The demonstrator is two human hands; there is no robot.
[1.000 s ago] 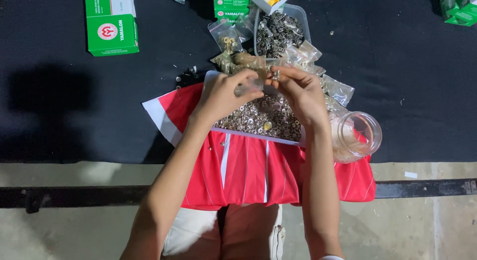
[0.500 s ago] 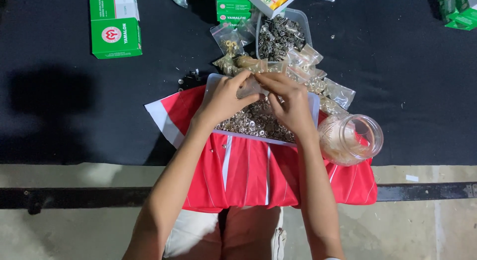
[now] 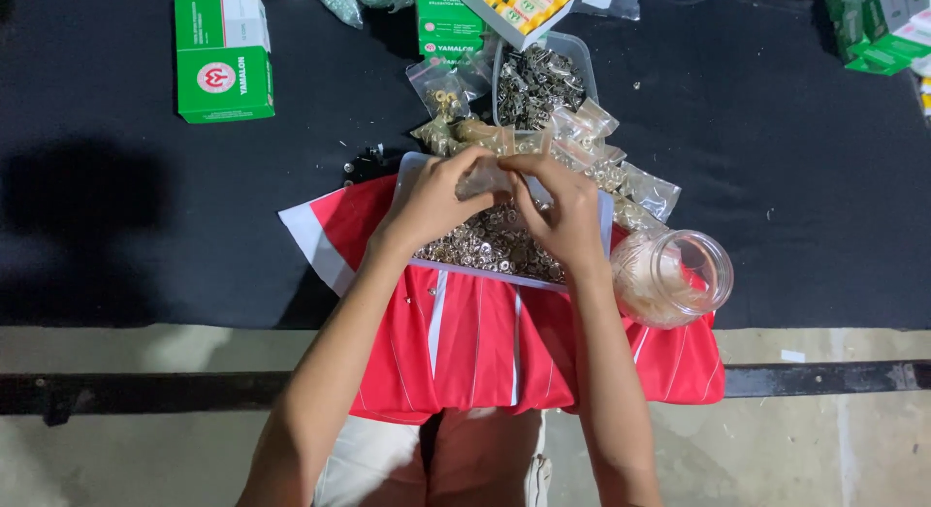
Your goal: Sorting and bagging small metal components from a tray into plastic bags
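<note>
Hands (image 3: pixel 499 192) pinch small clear bag (image 3: pixel 485 180), long axis left-right

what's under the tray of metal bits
The tray sits on a red cloth with white stripes, which hangs over the edge of the black table. Both hands, left and right, cover part of the tray; what lies under the cloth is hidden.
</note>
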